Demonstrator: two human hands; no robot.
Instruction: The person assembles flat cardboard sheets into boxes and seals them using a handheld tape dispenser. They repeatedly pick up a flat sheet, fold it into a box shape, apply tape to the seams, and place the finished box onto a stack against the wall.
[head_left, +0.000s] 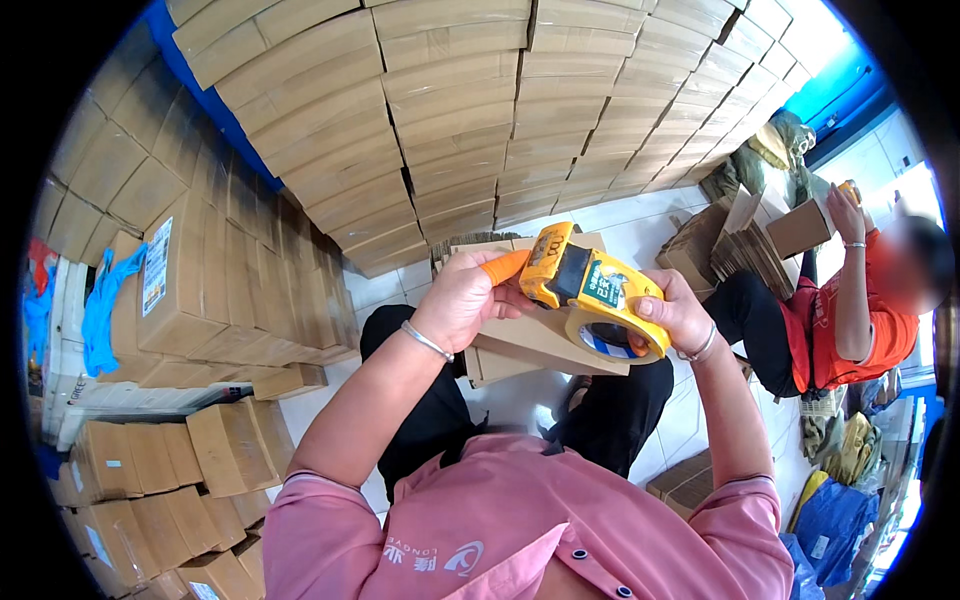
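A yellow packing-tape dispenser (559, 262) with a green label is held above my lap. My right hand (679, 307) grips it at the tape-roll end, the thumb on the yellow side plate. At the other end, my left hand (480, 292) pinches around the cutter head; orange wrapping covers one digit, and its other fingertips are partly hidden. The roll of tape (604, 335) sits in the dispenser, its core blue and white. Below both hands, between my knees, lies a brown cardboard box (517, 343), partly hidden by the dispenser.
Stacked cartons (450, 112) form a wall ahead. More cartons (240, 285) stand left, with blue gloves (112, 307) hanging there. At right, a seated co-worker (847, 322) holds a tape dispenser (850, 192) by a carton (799, 227). Flattened cardboard (750, 259) leans nearby.
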